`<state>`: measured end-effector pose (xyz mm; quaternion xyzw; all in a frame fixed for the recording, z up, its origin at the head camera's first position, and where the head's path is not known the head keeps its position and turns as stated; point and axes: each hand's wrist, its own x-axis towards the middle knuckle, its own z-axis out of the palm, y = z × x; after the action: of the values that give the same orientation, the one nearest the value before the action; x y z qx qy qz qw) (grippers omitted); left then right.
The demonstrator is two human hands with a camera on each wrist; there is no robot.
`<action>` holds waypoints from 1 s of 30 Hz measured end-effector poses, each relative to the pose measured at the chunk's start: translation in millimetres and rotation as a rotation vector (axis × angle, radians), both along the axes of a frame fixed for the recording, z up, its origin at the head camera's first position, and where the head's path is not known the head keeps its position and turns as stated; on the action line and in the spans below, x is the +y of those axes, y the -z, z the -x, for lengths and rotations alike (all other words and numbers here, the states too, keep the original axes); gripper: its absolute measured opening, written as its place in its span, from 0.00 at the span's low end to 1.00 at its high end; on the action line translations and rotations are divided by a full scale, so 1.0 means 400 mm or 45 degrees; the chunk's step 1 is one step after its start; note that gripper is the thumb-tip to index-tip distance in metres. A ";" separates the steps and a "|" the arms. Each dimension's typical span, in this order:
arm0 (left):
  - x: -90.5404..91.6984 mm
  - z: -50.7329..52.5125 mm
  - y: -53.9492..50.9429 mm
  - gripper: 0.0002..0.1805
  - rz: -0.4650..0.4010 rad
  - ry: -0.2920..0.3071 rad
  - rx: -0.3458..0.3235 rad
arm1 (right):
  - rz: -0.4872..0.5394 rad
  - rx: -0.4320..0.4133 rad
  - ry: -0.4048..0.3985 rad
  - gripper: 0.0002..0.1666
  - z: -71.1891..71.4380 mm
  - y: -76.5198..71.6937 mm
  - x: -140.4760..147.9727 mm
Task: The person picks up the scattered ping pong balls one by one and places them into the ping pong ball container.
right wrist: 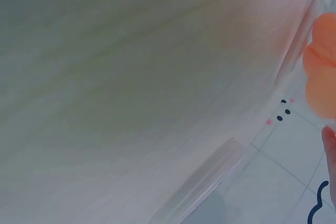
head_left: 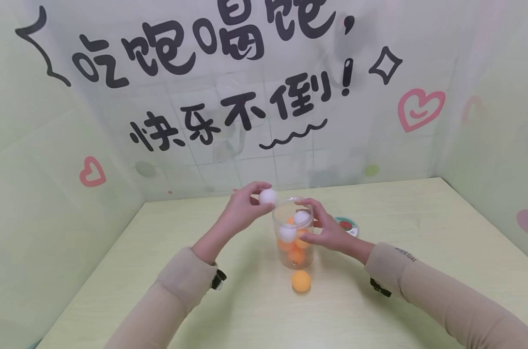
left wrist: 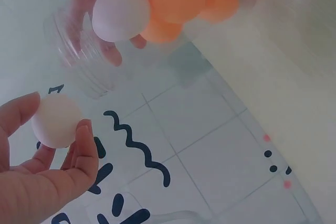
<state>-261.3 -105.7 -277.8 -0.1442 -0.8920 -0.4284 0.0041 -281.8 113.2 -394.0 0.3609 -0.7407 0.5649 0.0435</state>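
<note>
In the head view my left hand (head_left: pixel 242 209) pinches a white ping-pong ball (head_left: pixel 268 197) just left of the mouth of a clear plastic jar (head_left: pixel 282 212). The left wrist view shows that ball (left wrist: pixel 58 120) between thumb and fingertips, apart from the jar. My right hand (head_left: pixel 331 231) grips the jar's right side, thumb in front and fingers behind. The jar stands upright on the table and holds several orange balls (head_left: pixel 296 255) and two visible white balls (head_left: pixel 287 234). Only a fingertip (right wrist: pixel 329 139) of the right hand shows at the right wrist view's edge.
One orange ball (head_left: pixel 301 281) lies on the table (head_left: pixel 255 310) in front of the jar. Behind my right hand lies a round, lid-like disc (head_left: pixel 350 227), partly hidden, with green and red on it. A transparent panel (head_left: pixel 229 167) with black lettering stands at the table's far edge.
</note>
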 end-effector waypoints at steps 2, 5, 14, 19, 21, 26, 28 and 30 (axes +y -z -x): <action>0.010 0.001 -0.003 0.24 -0.006 0.010 -0.004 | 0.000 -0.002 0.004 0.41 0.000 0.000 0.000; 0.025 0.001 -0.006 0.24 -0.003 0.019 -0.011 | 0.004 -0.018 0.004 0.42 0.000 0.000 -0.001; 0.066 0.009 0.009 0.23 0.023 0.071 -0.005 | -0.010 -0.018 0.017 0.41 0.001 0.003 0.000; 0.075 0.012 0.016 0.22 0.017 0.083 0.000 | -0.020 -0.007 0.023 0.41 0.001 0.003 0.001; 0.076 0.013 0.018 0.22 0.016 0.083 0.001 | -0.018 -0.009 0.018 0.41 0.001 0.003 0.001; 0.076 0.014 0.019 0.22 0.029 0.079 0.006 | -0.013 -0.017 0.017 0.41 0.000 0.002 0.001; 0.074 0.014 0.019 0.23 0.043 0.075 0.011 | -0.008 -0.020 0.014 0.41 0.000 0.002 0.001; 0.073 0.014 0.020 0.23 0.060 0.072 0.019 | -0.002 -0.022 0.012 0.41 0.000 0.001 0.000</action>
<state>-266.9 -76.6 -286.0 -0.1725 -0.8974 -0.4060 -0.0046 -281.7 113.3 -394.3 0.3525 -0.7433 0.5672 0.0394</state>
